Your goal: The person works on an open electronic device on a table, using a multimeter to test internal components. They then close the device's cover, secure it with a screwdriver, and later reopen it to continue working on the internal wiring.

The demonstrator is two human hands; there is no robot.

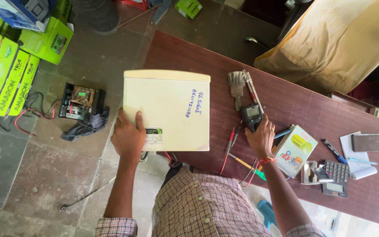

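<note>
A cream box-shaped metal unit (167, 105) with blue handwriting on top lies at the left end of a dark red table (294, 101). My left hand (128, 136) rests on its near left corner, fingers gripping the edge. My right hand (260, 139) holds a black handheld meter (252, 116) on the table to the right of the unit. Red and black probe leads (230, 145) lie between the unit and my right hand.
A paintbrush (237, 85) and a thin tool lie beyond the meter. A booklet (294, 149), pens, a calculator (335, 177), a stapler and a phone (368, 142) lie right. On the floor left: an open circuit board unit (80, 102), green cartons (9, 72), loose wires.
</note>
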